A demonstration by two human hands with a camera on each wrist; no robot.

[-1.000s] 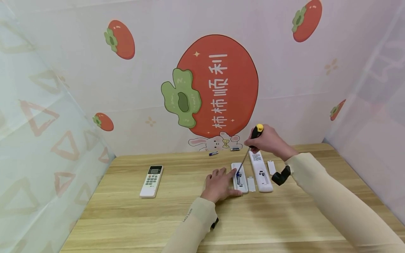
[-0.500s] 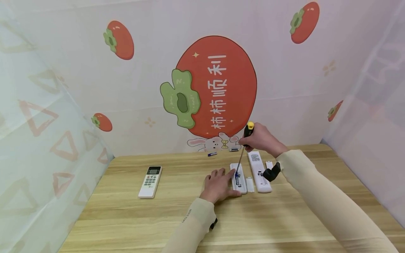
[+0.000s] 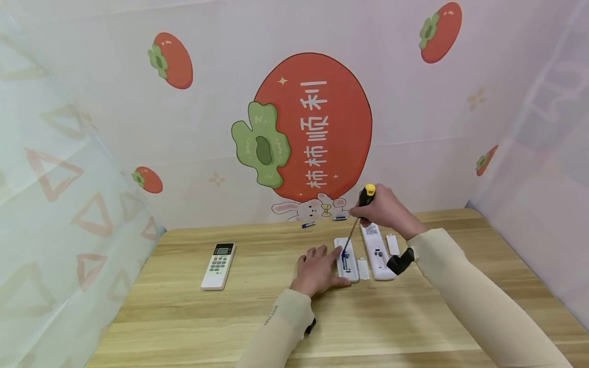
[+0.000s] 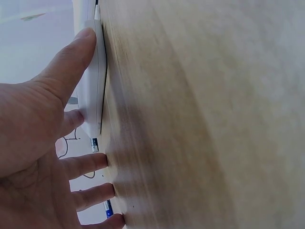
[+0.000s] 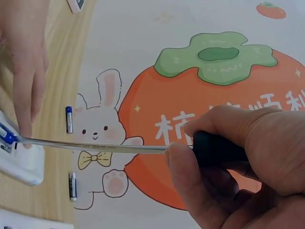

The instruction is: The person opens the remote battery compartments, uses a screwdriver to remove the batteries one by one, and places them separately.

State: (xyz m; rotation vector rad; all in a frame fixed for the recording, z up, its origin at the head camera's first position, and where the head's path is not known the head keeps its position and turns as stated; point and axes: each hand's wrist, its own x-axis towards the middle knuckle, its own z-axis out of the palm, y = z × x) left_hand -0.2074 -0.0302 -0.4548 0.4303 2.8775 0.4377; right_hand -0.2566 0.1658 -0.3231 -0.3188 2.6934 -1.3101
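Note:
My right hand (image 3: 384, 207) grips a screwdriver (image 3: 366, 195) by its black handle with a yellow end. The shaft slants down to the left, its tip at the end of a blue battery (image 5: 6, 135) in the open battery bay of a white remote control (image 3: 339, 245). That remote lies face down on the table. My left hand (image 3: 316, 271) rests beside it, thumb against the near end and index fingertip at the left edge. In the left wrist view the other fingers (image 4: 90, 196) are spread, with their tips on the wood.
Right of this remote lie a loose battery cover (image 3: 363, 269), a longer remote (image 3: 378, 255) with its bay open, and another cover (image 3: 393, 244). Two loose batteries, one blue (image 3: 308, 225) and one dark (image 3: 339, 219), lie by the back wall. A third remote (image 3: 219, 267) lies face up at left.
My right hand swung left, bringing the screwdriver more upright, then tilted it slightly back to the right and lower. Its tip stays at the battery. My left hand keeps its place.

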